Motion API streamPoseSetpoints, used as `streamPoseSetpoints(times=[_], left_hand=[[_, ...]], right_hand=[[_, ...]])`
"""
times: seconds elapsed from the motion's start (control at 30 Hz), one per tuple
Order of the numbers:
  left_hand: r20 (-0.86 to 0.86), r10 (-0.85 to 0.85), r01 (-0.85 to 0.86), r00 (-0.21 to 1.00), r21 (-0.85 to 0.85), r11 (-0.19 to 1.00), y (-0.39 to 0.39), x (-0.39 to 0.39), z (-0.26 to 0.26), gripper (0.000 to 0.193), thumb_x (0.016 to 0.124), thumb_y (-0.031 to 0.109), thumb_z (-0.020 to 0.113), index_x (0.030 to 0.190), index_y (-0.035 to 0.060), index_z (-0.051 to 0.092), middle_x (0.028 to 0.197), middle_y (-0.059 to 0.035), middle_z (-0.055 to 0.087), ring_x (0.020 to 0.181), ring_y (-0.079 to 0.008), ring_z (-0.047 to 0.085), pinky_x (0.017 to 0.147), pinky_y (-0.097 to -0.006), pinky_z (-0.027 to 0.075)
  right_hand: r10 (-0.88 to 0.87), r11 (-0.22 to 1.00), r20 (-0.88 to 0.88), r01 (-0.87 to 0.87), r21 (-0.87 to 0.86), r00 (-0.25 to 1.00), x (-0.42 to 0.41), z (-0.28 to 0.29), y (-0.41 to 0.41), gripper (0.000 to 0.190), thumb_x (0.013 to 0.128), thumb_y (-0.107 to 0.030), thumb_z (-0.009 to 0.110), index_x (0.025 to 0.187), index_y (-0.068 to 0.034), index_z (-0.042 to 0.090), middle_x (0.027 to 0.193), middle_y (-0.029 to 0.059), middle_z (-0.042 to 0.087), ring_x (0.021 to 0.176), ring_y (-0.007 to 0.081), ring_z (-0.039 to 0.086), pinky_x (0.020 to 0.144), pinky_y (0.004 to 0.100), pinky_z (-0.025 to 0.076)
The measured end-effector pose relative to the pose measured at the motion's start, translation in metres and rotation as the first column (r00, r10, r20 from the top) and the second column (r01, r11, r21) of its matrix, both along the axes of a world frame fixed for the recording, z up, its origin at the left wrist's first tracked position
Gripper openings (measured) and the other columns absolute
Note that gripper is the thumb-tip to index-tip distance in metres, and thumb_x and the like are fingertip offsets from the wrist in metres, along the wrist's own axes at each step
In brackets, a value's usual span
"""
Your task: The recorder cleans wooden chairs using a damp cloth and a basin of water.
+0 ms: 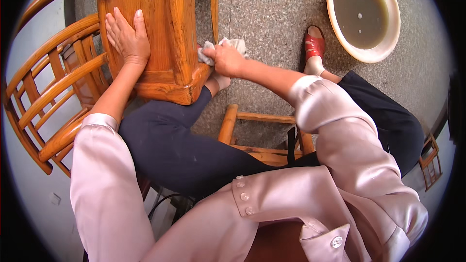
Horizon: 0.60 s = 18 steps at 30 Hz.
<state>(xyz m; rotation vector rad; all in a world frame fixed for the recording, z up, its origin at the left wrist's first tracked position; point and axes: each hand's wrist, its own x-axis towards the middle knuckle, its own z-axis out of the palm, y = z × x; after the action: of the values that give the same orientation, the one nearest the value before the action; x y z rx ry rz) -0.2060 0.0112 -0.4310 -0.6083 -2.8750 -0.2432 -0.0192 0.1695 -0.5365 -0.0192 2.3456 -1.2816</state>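
Observation:
Before me is a varnished wooden chair, its panelled seat (160,29) at the left of the view. My left hand (130,42) lies flat on that seat, fingers spread and holding nothing. In my right hand (229,59) is a bunched, greyish-white cloth (238,45). The cloth is at the side edge of the seat, close to a slim wooden bar (214,11); whether it touches the bar I cannot tell. My fingers cover part of the cloth.
A pale basin (394,25) of murky water stands on the speckled floor (269,14) at upper right. A red sandal (314,43) is on my foot beside it. Below me is a wooden stool frame (229,123). Slatted chair backs (54,65) rise at left; another small chair (430,162) stands far right.

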Motion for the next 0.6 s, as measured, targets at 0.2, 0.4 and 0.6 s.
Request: streamPoseSetpoints(times=[0.2, 0.4, 0.6], left_hand=[[-0.046, 0.025, -0.027, 0.999, -0.054, 0.998, -0.02, 0.003, 0.011, 0.075, 0.093, 0.054, 0.038, 0.142, -0.0025, 0.027, 0.146, -0.0292, 0.023, 0.138, -0.0397, 0.016, 0.112, -0.0493, 0.009], [-0.033, 0.028, -0.029, 0.999, -0.021, 0.999, -0.005, 0.002, 0.002, 0.076, 0.093, 0.055, 0.038, 0.142, -0.0021, 0.027, 0.146, -0.029, 0.023, 0.139, -0.0396, 0.016, 0.112, -0.0493, 0.009], [-0.042, 0.028, -0.028, 0.999, -0.009, 1.0, -0.012, -0.001, 0.004, 0.077, 0.092, 0.057, 0.038, 0.142, -0.0011, 0.027, 0.146, -0.0285, 0.023, 0.139, -0.0395, 0.015, 0.112, -0.0484, 0.008]], right_hand=[[-0.101, 0.899, -0.11, 0.043, -0.436, 0.989, 0.021, 0.096, -0.001, 0.033, 0.079, -0.007, 0.06, 0.111, -0.001, 0.052, 0.1, 0.0251, 0.052, 0.094, 0.0422, 0.053, 0.082, 0.0474, 0.043], [-0.018, 0.998, -0.292, -0.001, -0.066, 0.956, 0.016, 0.058, -0.005, 0.027, 0.068, -0.002, 0.058, 0.095, 0.0, 0.055, 0.09, 0.0226, 0.057, 0.09, 0.0395, 0.055, 0.078, 0.0458, 0.044], [-0.073, 0.992, -0.3, 0.037, -0.124, 0.951, 0.014, 0.102, -0.003, 0.033, 0.063, 0.001, 0.058, 0.097, -0.001, 0.058, 0.088, 0.0216, 0.056, 0.09, 0.0395, 0.053, 0.079, 0.047, 0.043]])
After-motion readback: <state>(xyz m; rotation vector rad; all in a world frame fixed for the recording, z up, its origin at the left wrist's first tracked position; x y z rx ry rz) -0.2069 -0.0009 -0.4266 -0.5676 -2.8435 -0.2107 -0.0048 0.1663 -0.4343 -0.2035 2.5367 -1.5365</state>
